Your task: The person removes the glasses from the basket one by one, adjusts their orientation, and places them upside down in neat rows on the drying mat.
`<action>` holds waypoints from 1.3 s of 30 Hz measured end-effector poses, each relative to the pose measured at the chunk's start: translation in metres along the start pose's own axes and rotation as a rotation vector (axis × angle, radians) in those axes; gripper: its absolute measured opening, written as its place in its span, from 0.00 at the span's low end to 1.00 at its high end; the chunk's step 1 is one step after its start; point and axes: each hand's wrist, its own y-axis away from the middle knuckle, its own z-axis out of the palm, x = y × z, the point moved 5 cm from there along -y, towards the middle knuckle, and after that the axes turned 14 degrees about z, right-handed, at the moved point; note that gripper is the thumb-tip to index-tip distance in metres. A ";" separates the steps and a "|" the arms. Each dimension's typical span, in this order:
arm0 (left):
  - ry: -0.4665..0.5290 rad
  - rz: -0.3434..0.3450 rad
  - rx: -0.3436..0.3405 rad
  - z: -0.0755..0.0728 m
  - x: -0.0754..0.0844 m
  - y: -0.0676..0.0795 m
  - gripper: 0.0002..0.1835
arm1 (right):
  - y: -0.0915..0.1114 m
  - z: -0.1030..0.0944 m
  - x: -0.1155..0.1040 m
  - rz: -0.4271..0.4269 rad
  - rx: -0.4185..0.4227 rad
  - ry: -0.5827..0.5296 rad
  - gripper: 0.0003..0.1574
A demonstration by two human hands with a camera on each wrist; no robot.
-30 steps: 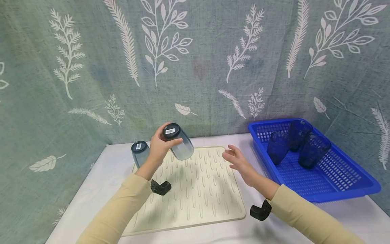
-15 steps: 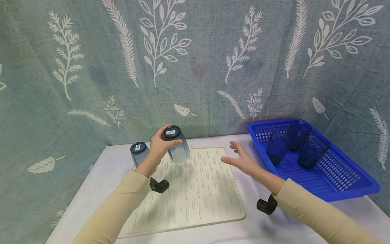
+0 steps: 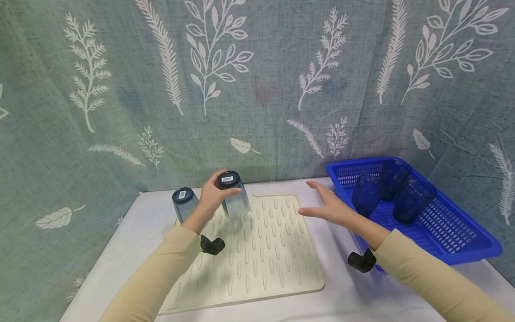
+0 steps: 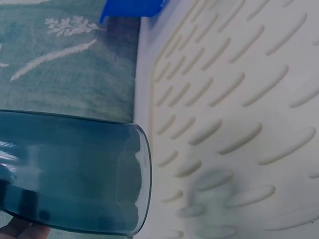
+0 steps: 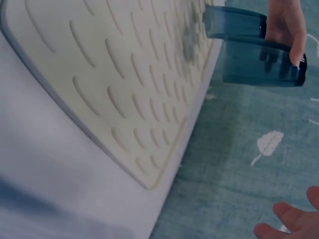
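The left hand (image 3: 212, 196) grips an inverted glass (image 3: 236, 206) above the mat (image 3: 277, 264) (the right hand (image 3: 329, 206), thumb and fingers apart, is empty near the basket (image 3: 474, 256)); set down level, the glass should seat steadily.

A see-through, blue-tinted drinking glass (image 3: 236, 203) with smooth, rounded sides is held upside down just left of centre in the head view, its dark, thick base facing up and bearing a small white barcode label, its open rim pointing down. In the left wrist view it spans the lower left sideways, the clear rim towards the middle; in the right wrist view it sits at the upper right, rim leftward and dark base rightward.
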 end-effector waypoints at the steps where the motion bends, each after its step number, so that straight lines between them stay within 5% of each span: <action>1: 0.001 -0.001 0.001 0.000 -0.002 0.000 0.42 | 0.000 -0.002 0.000 -0.005 0.005 0.012 0.59; 20: -0.043 -0.032 0.084 -0.006 -0.048 -0.002 0.43 | -0.004 -0.015 0.007 -0.062 0.038 0.209 0.59; 39: -0.058 -0.024 0.085 -0.003 -0.056 0.003 0.44 | -0.006 -0.017 0.007 -0.105 0.057 0.330 0.59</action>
